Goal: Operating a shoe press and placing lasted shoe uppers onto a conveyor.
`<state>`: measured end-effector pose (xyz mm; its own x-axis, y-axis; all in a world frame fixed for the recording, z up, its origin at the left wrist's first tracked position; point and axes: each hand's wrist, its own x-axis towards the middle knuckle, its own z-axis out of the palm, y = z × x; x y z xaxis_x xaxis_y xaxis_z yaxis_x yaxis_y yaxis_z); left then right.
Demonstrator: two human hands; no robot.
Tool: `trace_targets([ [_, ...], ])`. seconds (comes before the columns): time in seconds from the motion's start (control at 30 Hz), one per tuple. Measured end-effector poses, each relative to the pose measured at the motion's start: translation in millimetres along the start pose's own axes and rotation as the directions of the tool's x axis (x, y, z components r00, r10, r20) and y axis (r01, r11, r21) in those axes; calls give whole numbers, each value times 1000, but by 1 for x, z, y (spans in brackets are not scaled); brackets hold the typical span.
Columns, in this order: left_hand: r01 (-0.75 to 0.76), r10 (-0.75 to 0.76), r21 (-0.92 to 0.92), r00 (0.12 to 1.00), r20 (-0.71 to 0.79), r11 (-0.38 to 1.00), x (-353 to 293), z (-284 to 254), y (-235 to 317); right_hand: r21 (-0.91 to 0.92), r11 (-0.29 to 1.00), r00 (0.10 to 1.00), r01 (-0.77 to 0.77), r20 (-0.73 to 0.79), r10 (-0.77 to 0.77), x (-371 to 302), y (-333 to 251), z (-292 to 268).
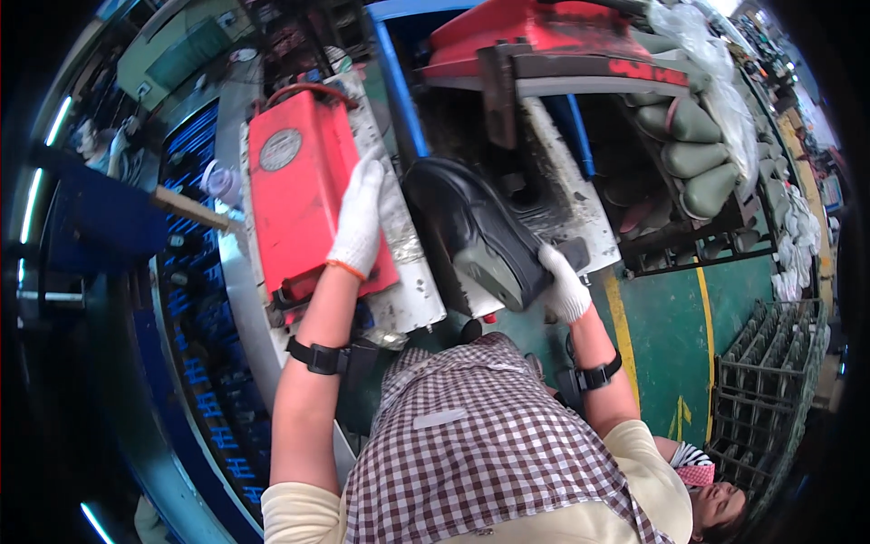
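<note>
A black leather shoe [480,222] with a grey-green last [489,279] inside it tilts in front of me, its toe pointing away to the upper left. My right hand [564,286], in a white knitted glove, grips it at the heel end on the right side. My left hand [361,218], gloved likewise, lies with fingers stretched out along the right edge of a red metal machine housing [294,199]. Nothing shows in that hand, though its palm side is hidden. Just beyond the shoe is a dark machine opening [521,172].
A second red machine part [544,41] with a dark metal arm [498,95] overhangs at the back. Several green lasts [693,159] fill a rack on the right. A metal rack [761,390] stands lower right, near another person [711,499]. A blue-railed conveyor [195,363] runs along the left.
</note>
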<state>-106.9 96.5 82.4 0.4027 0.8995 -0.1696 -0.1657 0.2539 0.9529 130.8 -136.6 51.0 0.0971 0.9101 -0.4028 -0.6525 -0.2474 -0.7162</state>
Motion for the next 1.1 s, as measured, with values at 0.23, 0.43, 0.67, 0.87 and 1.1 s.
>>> trace_targets([
  [0.23,-129,122,55,987,104,990,-95,-66,37,222,959,970,-176,206,130,-7,64,43],
  [0.43,-179,184,74,981,-67,981,-150,-118,52,197,940,953,-280,178,247,12,101,74],
  [0.67,-200,240,203,951,-195,958,-195,-169,65,169,881,870,-443,318,376,21,132,125],
  [0.87,-258,378,448,904,-202,856,-222,-222,39,99,860,844,-500,279,458,15,152,162],
  [1.1,-406,480,266,804,-351,874,-240,-219,36,47,874,842,-484,296,450,16,156,173],
])
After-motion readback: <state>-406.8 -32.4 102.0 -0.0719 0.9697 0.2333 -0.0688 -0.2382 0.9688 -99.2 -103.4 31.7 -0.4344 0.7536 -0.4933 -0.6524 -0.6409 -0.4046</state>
